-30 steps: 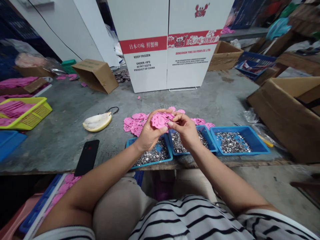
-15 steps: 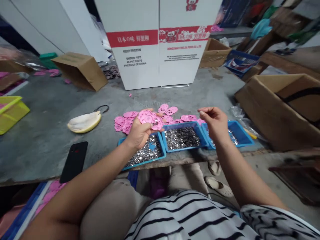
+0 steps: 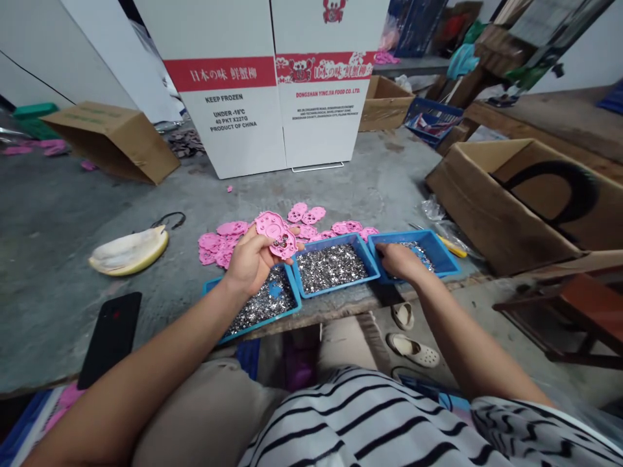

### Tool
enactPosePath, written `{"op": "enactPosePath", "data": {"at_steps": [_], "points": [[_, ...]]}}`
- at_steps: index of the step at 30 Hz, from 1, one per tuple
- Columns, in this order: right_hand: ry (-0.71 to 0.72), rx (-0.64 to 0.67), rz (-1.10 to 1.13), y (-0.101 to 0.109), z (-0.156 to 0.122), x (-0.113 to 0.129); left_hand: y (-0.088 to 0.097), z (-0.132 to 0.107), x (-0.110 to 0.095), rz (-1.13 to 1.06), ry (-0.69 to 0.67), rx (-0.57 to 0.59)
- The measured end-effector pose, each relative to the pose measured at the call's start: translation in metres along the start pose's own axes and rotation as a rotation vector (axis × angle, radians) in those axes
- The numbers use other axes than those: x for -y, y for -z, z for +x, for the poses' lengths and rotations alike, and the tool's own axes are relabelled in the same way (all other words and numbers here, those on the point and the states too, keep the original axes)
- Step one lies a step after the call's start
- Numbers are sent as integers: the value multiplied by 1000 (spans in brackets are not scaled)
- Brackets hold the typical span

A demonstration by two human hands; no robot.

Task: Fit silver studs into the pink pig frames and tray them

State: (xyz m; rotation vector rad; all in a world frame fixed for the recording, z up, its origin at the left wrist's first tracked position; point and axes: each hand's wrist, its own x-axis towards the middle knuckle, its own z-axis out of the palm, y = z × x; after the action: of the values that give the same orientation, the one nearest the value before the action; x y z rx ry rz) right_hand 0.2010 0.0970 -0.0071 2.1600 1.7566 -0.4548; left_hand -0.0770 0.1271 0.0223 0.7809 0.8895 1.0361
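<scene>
The left hand (image 3: 250, 261) grips a pink disc (image 3: 275, 233) over the left tray (image 3: 212, 285). The right hand (image 3: 399, 259) digs in the right tray (image 3: 448, 257) at 3 o'clock; I can't tell if it pinches any bits (image 3: 422, 251). A pink pile (image 3: 217, 243) lies at 11 o'clock, so plenty looks left to do.

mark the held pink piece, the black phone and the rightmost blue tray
pink piece (image 3: 270, 227), head view, its upper face
black phone (image 3: 111, 337), head view, middle of its back
rightmost blue tray (image 3: 444, 254), head view, its right wall
</scene>
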Motion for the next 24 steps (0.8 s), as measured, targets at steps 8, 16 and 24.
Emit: {"op": "enactPosePath", "data": {"at_steps": [8,16,24], "points": [[80,-37,15,-6,5,33,-1,6,4,36,-31,25],[73,-5,-41,-3,8,32,1,8,7,71,-31,23],[142,-44,-5,-3,10,35,1,9,9,33,-28,2]]}}
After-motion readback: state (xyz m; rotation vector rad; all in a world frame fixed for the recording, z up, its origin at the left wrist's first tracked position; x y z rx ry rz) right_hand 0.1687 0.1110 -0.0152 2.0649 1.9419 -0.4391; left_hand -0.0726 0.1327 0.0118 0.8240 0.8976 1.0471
